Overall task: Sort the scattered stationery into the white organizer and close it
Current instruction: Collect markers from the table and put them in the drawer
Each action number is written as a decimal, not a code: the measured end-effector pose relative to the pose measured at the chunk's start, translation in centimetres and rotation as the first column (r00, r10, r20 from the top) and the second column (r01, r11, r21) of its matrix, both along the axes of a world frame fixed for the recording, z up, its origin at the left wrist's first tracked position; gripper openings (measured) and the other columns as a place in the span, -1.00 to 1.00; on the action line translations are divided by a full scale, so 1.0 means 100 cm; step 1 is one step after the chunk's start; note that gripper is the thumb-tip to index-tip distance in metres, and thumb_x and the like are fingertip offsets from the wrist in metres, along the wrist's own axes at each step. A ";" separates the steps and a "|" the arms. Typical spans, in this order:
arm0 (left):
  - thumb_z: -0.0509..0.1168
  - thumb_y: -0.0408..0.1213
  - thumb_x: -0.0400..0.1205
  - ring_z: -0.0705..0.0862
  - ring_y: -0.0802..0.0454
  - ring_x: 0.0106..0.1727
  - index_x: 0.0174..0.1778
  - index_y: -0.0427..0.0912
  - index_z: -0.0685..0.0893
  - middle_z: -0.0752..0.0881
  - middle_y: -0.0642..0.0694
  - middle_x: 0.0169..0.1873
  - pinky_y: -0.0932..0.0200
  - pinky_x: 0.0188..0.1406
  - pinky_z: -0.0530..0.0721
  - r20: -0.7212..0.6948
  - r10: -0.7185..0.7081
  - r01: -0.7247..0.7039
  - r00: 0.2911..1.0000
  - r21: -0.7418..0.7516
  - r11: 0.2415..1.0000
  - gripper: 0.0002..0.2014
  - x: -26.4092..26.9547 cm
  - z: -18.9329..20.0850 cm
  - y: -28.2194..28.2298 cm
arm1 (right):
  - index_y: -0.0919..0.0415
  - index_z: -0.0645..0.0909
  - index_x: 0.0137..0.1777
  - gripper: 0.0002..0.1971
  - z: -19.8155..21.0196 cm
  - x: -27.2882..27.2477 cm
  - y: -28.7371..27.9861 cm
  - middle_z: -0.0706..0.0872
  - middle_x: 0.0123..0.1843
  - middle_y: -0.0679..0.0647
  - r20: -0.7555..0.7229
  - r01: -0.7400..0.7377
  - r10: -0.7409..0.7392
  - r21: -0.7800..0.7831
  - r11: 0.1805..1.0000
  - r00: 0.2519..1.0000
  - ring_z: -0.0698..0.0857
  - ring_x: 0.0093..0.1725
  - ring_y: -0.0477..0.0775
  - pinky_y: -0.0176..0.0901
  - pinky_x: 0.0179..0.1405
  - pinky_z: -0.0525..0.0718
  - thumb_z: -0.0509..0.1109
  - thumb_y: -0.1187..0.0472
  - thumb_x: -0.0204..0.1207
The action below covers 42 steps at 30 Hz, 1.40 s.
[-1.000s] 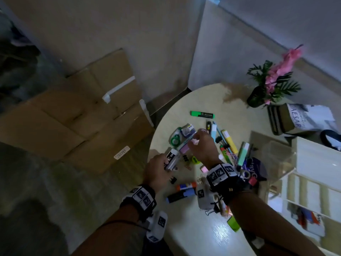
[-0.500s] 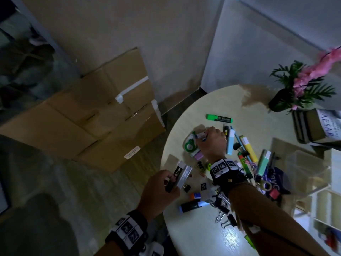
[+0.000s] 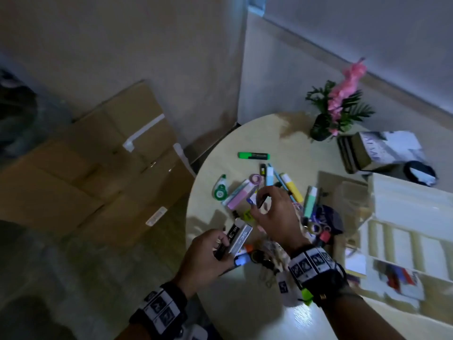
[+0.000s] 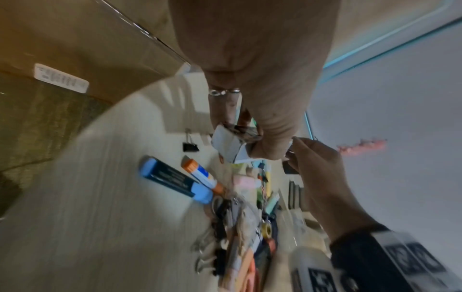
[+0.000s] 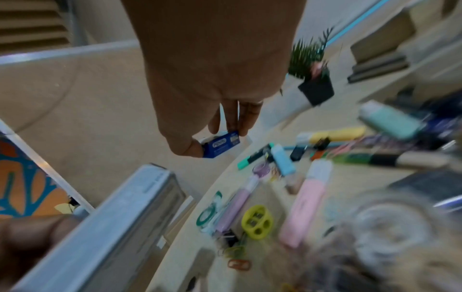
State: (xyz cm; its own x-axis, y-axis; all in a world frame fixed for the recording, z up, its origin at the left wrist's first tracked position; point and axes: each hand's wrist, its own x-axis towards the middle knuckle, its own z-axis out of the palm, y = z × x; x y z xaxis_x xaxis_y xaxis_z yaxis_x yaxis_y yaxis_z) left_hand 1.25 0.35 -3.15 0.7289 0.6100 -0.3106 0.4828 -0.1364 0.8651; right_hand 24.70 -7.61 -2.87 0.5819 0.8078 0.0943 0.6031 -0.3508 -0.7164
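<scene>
1. Round table: pale top, carrying the scattered stationery in a loose heap across its middle. Nothing is sorted yet, in my judgement.
2. White organizer: stands at the table's right edge, lid raised, compartments exposed, well apart from both hands.
3. Left hand: fingers curled round a few flat erasers, one black-sleeved, one white-sleeved, held just above the table edge.
4. Right hand: partly closed, thumb and fingertips pinching a small blue-sleeved eraser, lifted clear of the heap.
5. Remaining items: pink highlighter, yellow sharpener, green correction tape, green marker, binder clips and a glue stick lie on the table.
6. Risk, carrying: the left hand's stacked erasers are smooth-sleeved; loose grip could let one slide off over the near edge to the floor.
7. Risk, transfer: the right hand's pinch is shallow; the crossing to the organizer passes over the heap, and a trailing wrist could sweep clips off.
</scene>
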 end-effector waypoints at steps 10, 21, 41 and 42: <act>0.58 -0.21 0.38 0.74 0.10 -0.27 -0.15 0.10 0.66 0.74 0.06 -0.31 -0.05 -0.19 0.80 0.079 -0.243 0.243 0.967 0.005 0.970 -0.75 0.072 0.009 -0.095 | -0.03 0.57 -0.09 -0.73 0.065 0.048 -0.220 0.70 -0.10 -0.18 0.102 0.391 -0.389 0.007 0.920 0.915 0.66 0.06 0.03 0.07 0.06 0.66 0.63 0.19 0.38; 0.58 -0.07 0.41 0.75 -0.02 -0.13 -0.08 0.03 0.67 0.73 0.03 -0.23 -0.10 0.01 0.85 0.025 -0.374 0.374 0.927 0.010 0.927 -0.74 0.093 0.020 -0.162 | 0.10 0.63 -0.07 -0.87 0.054 0.136 -0.308 0.77 -0.17 0.02 -0.053 0.416 -0.441 -0.250 0.874 0.896 0.78 -0.39 0.03 0.09 -0.46 0.76 0.54 0.24 0.49; 0.57 -0.05 0.48 0.76 0.04 -0.11 -0.05 0.01 0.68 0.73 0.01 -0.16 -0.05 0.01 0.80 -0.027 -0.300 0.301 0.954 0.065 0.951 -0.75 0.097 0.033 -0.209 | 0.33 0.84 -0.08 -0.80 -0.006 0.168 -0.291 0.78 0.05 0.21 0.197 0.363 -0.339 -0.103 0.926 0.920 0.76 -0.08 0.20 -0.28 -0.03 0.61 0.45 0.57 0.46; 0.57 -0.05 0.49 0.77 0.05 -0.14 -0.05 0.02 0.67 0.74 0.00 -0.18 -0.06 -0.03 0.81 -0.029 -0.309 0.310 0.951 0.070 0.948 -0.76 0.103 0.032 -0.213 | 0.36 0.84 -0.05 -0.81 -0.009 0.167 -0.292 0.77 0.09 0.23 0.181 0.369 -0.351 -0.076 0.926 0.919 0.76 -0.04 0.21 -0.27 0.02 0.62 0.44 0.56 0.50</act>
State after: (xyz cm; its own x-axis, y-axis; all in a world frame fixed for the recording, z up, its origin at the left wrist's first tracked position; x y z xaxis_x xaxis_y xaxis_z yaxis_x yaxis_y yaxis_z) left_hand 11.54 -20.96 0.02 0.8804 0.3769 -0.2879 0.4215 -0.3436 0.8392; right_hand 41.37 -36.84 -3.72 0.8191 0.5572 0.1363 0.5258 -0.6344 -0.5666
